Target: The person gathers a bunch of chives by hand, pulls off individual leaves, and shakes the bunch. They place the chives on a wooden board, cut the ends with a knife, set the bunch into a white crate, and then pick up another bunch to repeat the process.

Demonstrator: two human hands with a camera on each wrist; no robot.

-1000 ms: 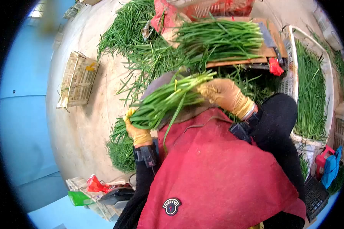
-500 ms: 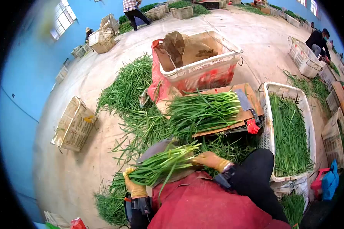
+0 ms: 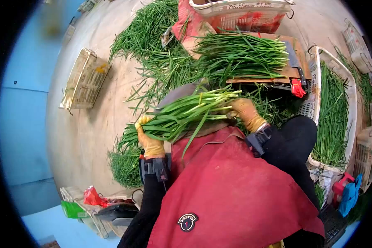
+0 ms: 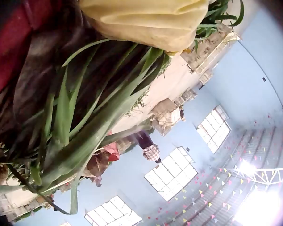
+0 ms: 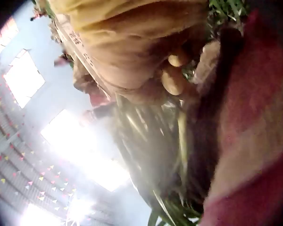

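Observation:
A bunch of long green leafy stalks (image 3: 194, 108) lies across the lap, with a thin yellow band round it near the pale stem ends. The yellow-gloved left hand (image 3: 149, 139) grips its leafy end, fingers partly hidden by leaves. At the pale ends, the gloved right hand (image 3: 248, 115) has its fingers curled on the stems. In the left wrist view, leaves (image 4: 94, 122) spread below the left glove (image 4: 146, 23). The right wrist view shows curled fingertips of the right glove (image 5: 132, 47) beside blurred stems (image 5: 146, 132).
Ahead, a stack of stalks (image 3: 244, 53) lies on a board with a cleaver (image 3: 293, 58). A white crate (image 3: 314, 107) of stalks stands right, a red-marked crate (image 3: 244, 18) behind. Loose greens (image 3: 149, 33) cover floor at the left; an upright crate (image 3: 84, 80) stands beyond.
The head view tilted up, then back down. The bunch stays between both hands; the right hand has shifted slightly at the stem ends, and more of the pale ends shows.

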